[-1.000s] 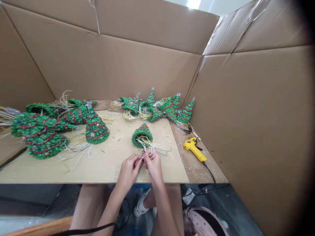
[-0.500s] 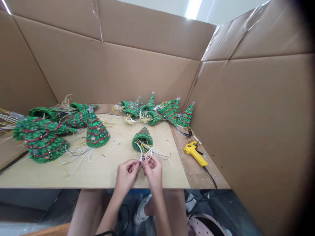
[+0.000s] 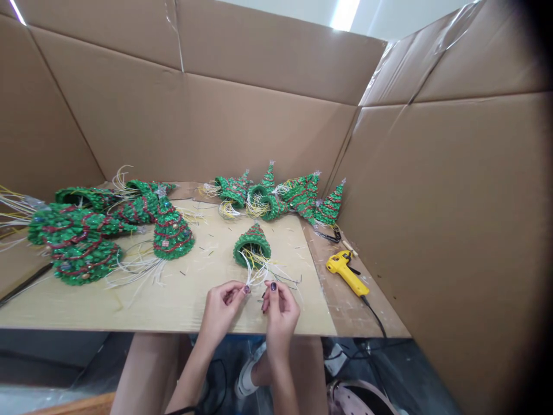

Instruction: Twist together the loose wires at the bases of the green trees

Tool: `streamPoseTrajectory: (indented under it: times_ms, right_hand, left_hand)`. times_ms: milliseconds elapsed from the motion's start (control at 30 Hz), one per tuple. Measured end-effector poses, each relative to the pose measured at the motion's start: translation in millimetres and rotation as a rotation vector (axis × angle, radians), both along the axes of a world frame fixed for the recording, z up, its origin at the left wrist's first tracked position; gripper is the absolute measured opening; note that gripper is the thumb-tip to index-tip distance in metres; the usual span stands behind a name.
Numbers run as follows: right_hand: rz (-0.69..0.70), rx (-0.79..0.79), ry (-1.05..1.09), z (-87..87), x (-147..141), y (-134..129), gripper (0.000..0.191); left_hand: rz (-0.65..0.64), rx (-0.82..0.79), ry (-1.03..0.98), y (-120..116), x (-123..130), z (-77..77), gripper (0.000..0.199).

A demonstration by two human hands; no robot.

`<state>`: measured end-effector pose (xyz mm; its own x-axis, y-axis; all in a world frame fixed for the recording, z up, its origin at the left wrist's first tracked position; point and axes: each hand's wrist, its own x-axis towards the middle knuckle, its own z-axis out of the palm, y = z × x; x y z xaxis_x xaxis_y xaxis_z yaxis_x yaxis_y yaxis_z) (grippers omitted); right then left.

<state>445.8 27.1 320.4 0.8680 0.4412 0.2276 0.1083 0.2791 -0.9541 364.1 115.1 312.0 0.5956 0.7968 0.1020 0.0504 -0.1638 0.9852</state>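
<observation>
A small green cone tree (image 3: 253, 245) lies on the board with its hollow base facing me. White and yellow wires (image 3: 256, 275) spill out of the base towards my hands. My left hand (image 3: 224, 302) pinches the ends of white wires between thumb and forefinger, just below the tree. To its right, my right hand (image 3: 280, 305) is closed, fingertips pressed together near the wires' right side; a short dark piece shows by its fingers, but what it grips is too small to make out.
Decorated trees with wires lie at the left (image 3: 82, 253), and one stands (image 3: 173, 233) left of centre. More trees (image 3: 302, 199) line the back. A yellow glue gun (image 3: 349, 274) with a cord lies at the right. Cardboard walls (image 3: 268, 115) surround the board (image 3: 194, 300).
My right hand has moved right, away from my left hand and the wire ends. My left hand still pinches the wires. The view has shifted slightly.
</observation>
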Motion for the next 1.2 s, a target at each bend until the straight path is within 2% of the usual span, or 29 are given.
streamPoseTrajectory:
  times_ms: [133,233,333,433,500,567,633,767,833,933,1067,1200]
  right_hand:
    - [-0.06,0.107,0.125,-4.0,5.9,0.2,0.03]
    - [-0.038,0.19,0.273,-4.1,15.6,-4.5,0.032]
    - [0.024,0.183,0.315,4.1,27.8,-14.1,0.033]
    - [0.161,0.114,0.22,22.1,40.3,-23.8,0.036]
    - [0.234,0.024,0.071,35.5,48.3,-29.6,0.04]
    - [0.226,-0.085,-0.108,44.8,55.6,-36.4,0.041]
    - [0.138,-0.174,-0.241,47.1,61.6,-45.4,0.038]
    - [-0.132,-0.36,-0.417,33.1,69.0,-64.0,0.029]
    - [-0.224,-0.485,-0.531,22.7,69.9,-67.7,0.023]
    - [-0.232,-0.587,-0.653,10.9,67.3,-63.8,0.017]
    - [-0.212,-0.579,-0.725,3.8,61.0,-51.9,0.019]
    - [-0.282,-0.576,-0.731,1.1,60.6,-44.0,0.023]
  left_hand:
    - [-0.001,0.025,0.019,-0.9,-0.1,0.6,0.033]
    - [0.006,0.02,0.011,-0.6,0.6,0.7,0.033]
    - [0.014,0.023,0.009,0.2,1.6,0.5,0.033]
    - [0.015,0.03,0.009,1.0,2.4,0.2,0.033]
    - [0.017,0.031,0.008,1.2,2.8,-0.2,0.033]
    - [0.019,0.037,0.012,1.2,3.1,-0.8,0.033]
    - [0.014,0.045,0.016,1.0,3.5,-1.3,0.033]
    - [0.013,0.057,0.01,0.5,3.9,-1.1,0.032]
    - [0.013,0.063,0.011,0.5,3.9,-1.0,0.032]
    - [0.012,0.075,0.022,1.2,4.0,-2.0,0.033]
    - [0.018,0.087,0.018,2.4,4.2,-3.8,0.032]
    - [0.005,0.098,0.018,2.4,4.4,-3.4,0.031]
